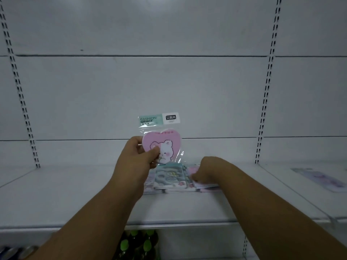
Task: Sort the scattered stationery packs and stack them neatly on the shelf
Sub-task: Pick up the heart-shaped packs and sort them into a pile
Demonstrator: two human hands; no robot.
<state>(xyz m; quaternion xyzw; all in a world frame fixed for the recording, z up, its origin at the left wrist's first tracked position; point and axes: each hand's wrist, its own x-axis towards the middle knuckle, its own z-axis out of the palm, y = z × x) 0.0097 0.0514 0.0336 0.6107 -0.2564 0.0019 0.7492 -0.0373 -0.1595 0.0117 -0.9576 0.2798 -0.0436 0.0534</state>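
Observation:
My left hand (138,156) holds a clear pack with a pink heart-shaped bear pad (162,142) upright above the white shelf (75,194), its green and white header card on top. Below it lies a blue-green pack (170,178) on a small heap of packs. My right hand (205,170) is curled down on a pink pack (201,183) at the heap's right side, fingers closed on its edge. Part of the heap is hidden behind my left wrist.
A pale purple pack (322,179) lies flat on the neighbouring shelf section at the right. Slotted uprights (262,109) flank the bay and a white back panel closes it. Green-capped bottles (139,244) stand on the level below.

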